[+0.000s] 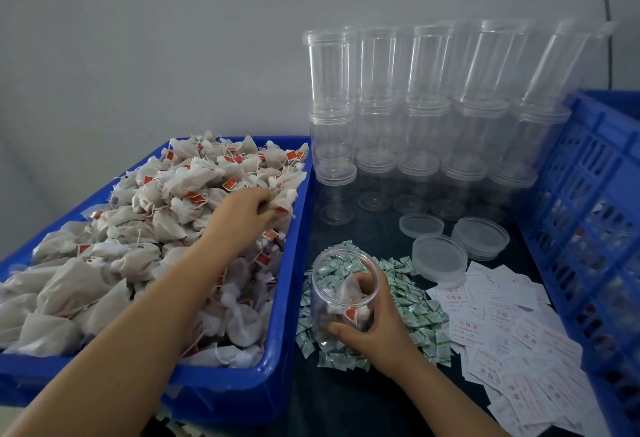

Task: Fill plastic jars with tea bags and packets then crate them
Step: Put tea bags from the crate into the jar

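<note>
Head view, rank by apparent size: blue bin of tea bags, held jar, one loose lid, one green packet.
Largest to smallest as they look:
1. blue bin
2. held jar, gripped by the right hand
3. loose lid; the jar is nearer the camera, so this gap is less sure
4. green packet

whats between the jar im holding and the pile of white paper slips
In the head view, a heap of small green-and-white packets covers the table between the jar gripped by the right hand and the white paper slips.
</note>
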The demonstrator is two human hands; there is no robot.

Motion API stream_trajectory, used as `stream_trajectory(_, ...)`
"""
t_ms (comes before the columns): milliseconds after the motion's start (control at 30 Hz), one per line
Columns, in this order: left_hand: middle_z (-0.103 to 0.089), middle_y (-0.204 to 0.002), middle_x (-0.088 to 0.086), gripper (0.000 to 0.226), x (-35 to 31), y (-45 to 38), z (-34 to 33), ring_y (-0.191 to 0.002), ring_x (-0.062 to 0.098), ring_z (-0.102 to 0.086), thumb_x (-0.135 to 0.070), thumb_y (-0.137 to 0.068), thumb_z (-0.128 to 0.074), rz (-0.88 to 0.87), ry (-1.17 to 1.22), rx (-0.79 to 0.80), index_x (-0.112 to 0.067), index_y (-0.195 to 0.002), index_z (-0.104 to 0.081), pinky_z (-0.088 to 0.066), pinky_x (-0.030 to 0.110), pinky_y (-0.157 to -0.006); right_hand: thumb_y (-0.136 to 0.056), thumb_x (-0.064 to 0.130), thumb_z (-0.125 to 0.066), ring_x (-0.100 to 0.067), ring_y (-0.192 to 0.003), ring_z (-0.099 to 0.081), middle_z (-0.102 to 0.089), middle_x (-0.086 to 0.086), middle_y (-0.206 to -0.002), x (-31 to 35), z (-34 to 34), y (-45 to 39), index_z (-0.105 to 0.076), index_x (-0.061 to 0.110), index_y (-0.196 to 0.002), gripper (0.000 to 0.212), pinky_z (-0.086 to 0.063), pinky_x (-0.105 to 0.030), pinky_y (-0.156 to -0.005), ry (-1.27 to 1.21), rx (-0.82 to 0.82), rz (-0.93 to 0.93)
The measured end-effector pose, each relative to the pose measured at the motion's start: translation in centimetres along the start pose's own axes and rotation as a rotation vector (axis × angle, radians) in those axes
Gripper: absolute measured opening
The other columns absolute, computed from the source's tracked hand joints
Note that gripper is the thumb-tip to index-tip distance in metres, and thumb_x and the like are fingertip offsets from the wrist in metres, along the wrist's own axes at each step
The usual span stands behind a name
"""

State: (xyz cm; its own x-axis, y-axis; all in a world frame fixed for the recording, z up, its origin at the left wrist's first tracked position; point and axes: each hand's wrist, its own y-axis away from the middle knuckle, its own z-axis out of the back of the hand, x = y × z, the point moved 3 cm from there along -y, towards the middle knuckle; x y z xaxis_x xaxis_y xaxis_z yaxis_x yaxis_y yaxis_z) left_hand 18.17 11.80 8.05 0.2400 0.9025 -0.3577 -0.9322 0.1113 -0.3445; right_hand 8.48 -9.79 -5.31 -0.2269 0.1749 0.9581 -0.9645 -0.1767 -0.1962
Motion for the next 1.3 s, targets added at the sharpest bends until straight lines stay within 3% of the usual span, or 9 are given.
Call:
stream_trajectory(167,-0.061,-0.078,-0.013,0.008,-3.9,1.1,4.0,-0.074,0.004,-0.057,-0.029,-0.089,-0.061,-0.120,0.156,-0.032,-0.030,-0.082,-0.057,-0.041,0.018,-0.065,-0.059,0.048,-0.084,-0.017,-0.122,-0.057,-0.044,0.019,-0.133,-0.2,0.0,-0.1,-0.021,0.079,-0.128,0.098,-0.059,-0.044,-0.090,-0.014,0.011,-0.017)
stream_trajectory(300,-0.064,-0.081,-0.017,0.009,-6.7,3.2,4.4,-0.078,-0.002,-0.060,-0.028,-0.086,-0.064,-0.203,0.317,0.069,-0.030,-0.094,-0.066,-0.046,0.010,-0.070,-0.059,0.050,-0.083,-0.009,-0.123,-0.055,-0.046,0.028,-0.127,-0.3,-0.1,-0.1,-0.020,0.078,-0.129,0.098,-0.055,-0.035,-0.097,0.002,-0.008,0.001)
stream_trajectory(500,-0.067,-0.086,-0.017,0.015,-8.9,5.2,2.2,-0.082,-0.006,-0.061,-0.027,-0.084,-0.066,-0.206,0.453,0.259,-0.040,-0.090,-0.062,-0.045,0.005,-0.075,-0.060,0.048,-0.083,-0.007,-0.125,-0.052,-0.047,0.013,-0.133,-0.3,-0.1,-0.2,-0.020,0.077,-0.130,0.098,-0.049,-0.044,-0.105,0.021,-0.025,0.024)
stream_trajectory(600,-0.066,-0.088,-0.015,0.013,-9.3,5.6,0.9,-0.082,-0.005,-0.060,-0.026,-0.085,-0.068,-0.196,0.397,0.298,-0.034,-0.094,-0.065,-0.048,0.010,-0.077,-0.060,0.044,-0.084,-0.011,-0.122,-0.056,-0.050,0.015,-0.128,-0.4,-0.1,-0.4,-0.024,0.075,-0.131,0.098,-0.052,-0.046,-0.101,-0.010,-0.024,0.030)
stream_trajectory(767,-0.061,-0.095,-0.006,0.015,-9.9,5.8,-0.1,-0.085,0.006,-0.057,-0.023,-0.086,-0.066,-0.329,0.146,0.296,-0.018,-0.099,-0.068,-0.049,0.024,-0.081,-0.061,0.042,-0.086,0.004,-0.126,-0.051,-0.046,0.027,-0.136,-0.9,-0.3,-0.5,-0.021,0.073,-0.135,0.103,-0.050,-0.025,-0.101,-0.062,-0.019,0.013)
stream_trajectory(900,-0.056,-0.093,-0.005,0.012,-10.5,6.1,-0.5,-0.082,0.009,-0.052,-0.021,-0.090,-0.059,-0.410,-0.028,0.353,-0.015,-0.098,-0.065,-0.045,0.025,-0.078,-0.065,0.035,-0.088,-0.012,-0.120,-0.061,-0.059,0.013,-0.129,-1.1,-0.2,-0.6,-0.037,0.045,-0.137,0.089,-0.053,-0.042,-0.100,-0.069,-0.014,0.027)
stream_trajectory(1000,-0.052,-0.091,-0.006,0.004,-11.2,6.0,-0.9,-0.083,0.010,-0.049,-0.021,-0.090,-0.057,-0.433,-0.177,0.423,-0.018,-0.093,-0.056,-0.041,0.024,-0.073,-0.067,0.030,-0.087,-0.014,-0.115,-0.064,-0.063,0.014,-0.123,-0.8,-0.1,-0.7,-0.043,0.050,-0.128,0.078,-0.055,-0.035,-0.093,-0.066,-0.025,0.046)
stream_trajectory(1167,-0.062,-0.089,0.003,0.010,-12.5,5.4,-1.9,-0.082,0.020,-0.057,-0.016,-0.091,-0.053,-0.466,-0.378,0.620,-0.012,-0.095,-0.061,-0.035,0.023,-0.060,-0.067,0.032,-0.087,-0.001,-0.126,-0.054,-0.053,0.029,-0.135,-0.6,-0.2,-0.7,-0.029,0.066,-0.137,0.097,-0.049,-0.015,-0.095,-0.074,-0.031,0.056)
stream_trajectory(1300,-0.057,-0.083,-0.004,0.012,-13.1,5.1,-2.6,-0.069,0.011,-0.050,-0.013,-0.093,-0.053,-0.485,-0.406,0.798,-0.018,-0.100,-0.062,-0.030,0.014,-0.051,-0.066,0.034,-0.086,0.000,-0.126,-0.054,-0.051,0.033,-0.133,-0.6,-0.1,-0.7,-0.027,0.071,-0.134,0.097,-0.050,-0.017,-0.095,-0.067,-0.012,0.058)
